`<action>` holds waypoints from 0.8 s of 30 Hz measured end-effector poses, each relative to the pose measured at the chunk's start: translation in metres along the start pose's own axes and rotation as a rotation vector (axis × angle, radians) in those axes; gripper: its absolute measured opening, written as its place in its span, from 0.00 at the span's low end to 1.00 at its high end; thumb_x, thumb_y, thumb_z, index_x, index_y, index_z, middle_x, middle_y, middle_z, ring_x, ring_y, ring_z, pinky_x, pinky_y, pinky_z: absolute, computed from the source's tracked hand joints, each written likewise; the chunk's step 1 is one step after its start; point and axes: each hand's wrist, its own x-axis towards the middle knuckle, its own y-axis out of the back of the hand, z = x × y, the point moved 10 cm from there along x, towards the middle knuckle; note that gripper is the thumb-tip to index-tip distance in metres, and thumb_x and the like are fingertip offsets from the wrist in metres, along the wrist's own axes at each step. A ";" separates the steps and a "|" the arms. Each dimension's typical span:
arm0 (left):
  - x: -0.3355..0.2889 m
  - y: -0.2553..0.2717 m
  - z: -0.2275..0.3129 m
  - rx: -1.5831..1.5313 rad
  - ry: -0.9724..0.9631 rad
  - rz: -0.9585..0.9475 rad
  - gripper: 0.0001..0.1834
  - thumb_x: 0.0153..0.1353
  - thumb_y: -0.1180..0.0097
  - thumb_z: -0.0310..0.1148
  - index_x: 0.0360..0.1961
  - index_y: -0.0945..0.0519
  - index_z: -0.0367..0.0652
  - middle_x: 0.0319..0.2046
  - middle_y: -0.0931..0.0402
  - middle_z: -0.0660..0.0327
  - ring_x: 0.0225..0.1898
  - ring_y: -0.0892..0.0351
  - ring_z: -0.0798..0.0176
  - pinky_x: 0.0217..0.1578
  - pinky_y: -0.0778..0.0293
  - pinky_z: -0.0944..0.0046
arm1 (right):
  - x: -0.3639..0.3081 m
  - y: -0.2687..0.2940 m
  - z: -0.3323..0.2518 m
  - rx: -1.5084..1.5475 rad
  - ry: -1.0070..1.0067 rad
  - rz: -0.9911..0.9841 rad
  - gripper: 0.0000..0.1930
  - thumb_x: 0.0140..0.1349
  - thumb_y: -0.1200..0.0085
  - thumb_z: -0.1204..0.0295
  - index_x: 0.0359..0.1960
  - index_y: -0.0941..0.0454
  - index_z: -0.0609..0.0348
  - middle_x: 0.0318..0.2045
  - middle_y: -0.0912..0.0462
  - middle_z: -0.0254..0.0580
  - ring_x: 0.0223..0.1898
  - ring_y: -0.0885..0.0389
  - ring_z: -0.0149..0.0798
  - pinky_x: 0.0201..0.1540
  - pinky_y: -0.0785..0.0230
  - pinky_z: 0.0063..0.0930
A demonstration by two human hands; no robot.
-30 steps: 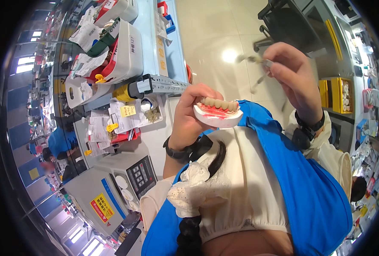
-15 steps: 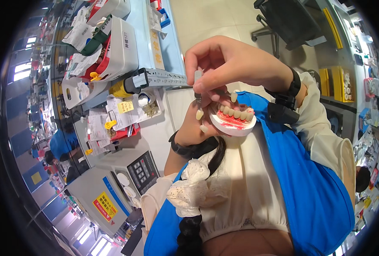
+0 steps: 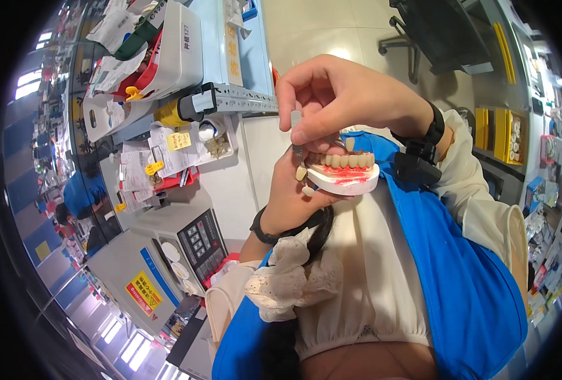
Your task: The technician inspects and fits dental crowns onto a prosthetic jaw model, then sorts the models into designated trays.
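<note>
On the pale floor (image 3: 325,28) a black chair (image 3: 442,35) is seen; a white bin (image 3: 189,54) is carried by a blue shelf (image 3: 257,63). In mid-air, a dental model (image 3: 347,183) is clamped in the left hand (image 3: 287,199); just beside it, shade tabs (image 3: 301,173) are pinched by the right hand (image 3: 325,101).

A matt, chalky, plaster-like surface is shown by the white, red-streaked dental model base (image 3: 347,185), and a smooth, slightly glossy finish by the ivory row of teeth (image 3: 344,160) above it. The flat grey shade-tab handle (image 3: 296,118) is smoothly finished. Smooth cloth is seen in the bright blue garment (image 3: 458,285), gathered cloth in the cream blouse (image 3: 369,272). Metal is punched with holes along the pale grey rail (image 3: 246,96); smooth plastic is shown by the white bin (image 3: 185,50), glossy tile by the beige floor (image 3: 319,31)
</note>
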 end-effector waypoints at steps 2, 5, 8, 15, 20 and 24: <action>0.005 0.002 -0.005 -0.021 0.001 0.013 0.31 0.44 0.33 0.23 0.50 0.34 0.36 0.46 0.28 0.57 0.48 0.26 0.64 0.52 0.30 0.65 | 0.002 0.008 0.005 -0.006 -0.022 0.022 0.09 0.54 0.40 0.72 0.31 0.25 0.64 0.23 0.18 0.41 0.22 0.22 0.25 0.27 0.30 0.15; 0.008 0.004 -0.006 -0.002 0.000 0.018 0.32 0.44 0.33 0.22 0.51 0.35 0.36 0.46 0.29 0.58 0.48 0.26 0.65 0.52 0.29 0.65 | 0.007 0.012 0.006 -0.029 -0.011 -0.014 0.09 0.54 0.40 0.72 0.31 0.25 0.65 0.23 0.18 0.41 0.22 0.21 0.25 0.27 0.29 0.15; 0.009 0.007 -0.010 -0.055 0.066 0.093 0.32 0.44 0.33 0.22 0.51 0.35 0.37 0.47 0.29 0.58 0.49 0.26 0.65 0.52 0.29 0.65 | 0.014 0.014 0.010 0.022 -0.050 -0.050 0.08 0.54 0.41 0.73 0.31 0.25 0.65 0.24 0.18 0.42 0.23 0.20 0.26 0.27 0.29 0.15; 0.031 0.021 -0.019 -0.120 0.042 0.138 0.34 0.43 0.31 0.22 0.51 0.35 0.37 0.46 0.29 0.58 0.49 0.27 0.65 0.52 0.29 0.65 | 0.036 0.029 0.007 0.000 -0.103 -0.114 0.08 0.53 0.41 0.75 0.30 0.25 0.66 0.22 0.18 0.41 0.22 0.20 0.26 0.27 0.29 0.15; 0.063 0.045 -0.019 -0.171 -0.153 0.073 0.36 0.42 0.29 0.23 0.52 0.35 0.38 0.48 0.30 0.58 0.50 0.27 0.63 0.54 0.31 0.63 | 0.066 0.046 0.000 0.015 -0.138 -0.121 0.07 0.53 0.41 0.75 0.30 0.25 0.65 0.21 0.19 0.39 0.20 0.23 0.24 0.25 0.32 0.14; 0.091 0.080 -0.015 -0.377 -0.188 0.160 0.35 0.44 0.31 0.24 0.53 0.36 0.39 0.49 0.31 0.59 0.53 0.29 0.62 0.54 0.31 0.62 | 0.109 0.070 -0.012 0.005 -0.109 -0.086 0.07 0.53 0.40 0.74 0.30 0.24 0.63 0.19 0.20 0.36 0.19 0.24 0.22 0.24 0.34 0.13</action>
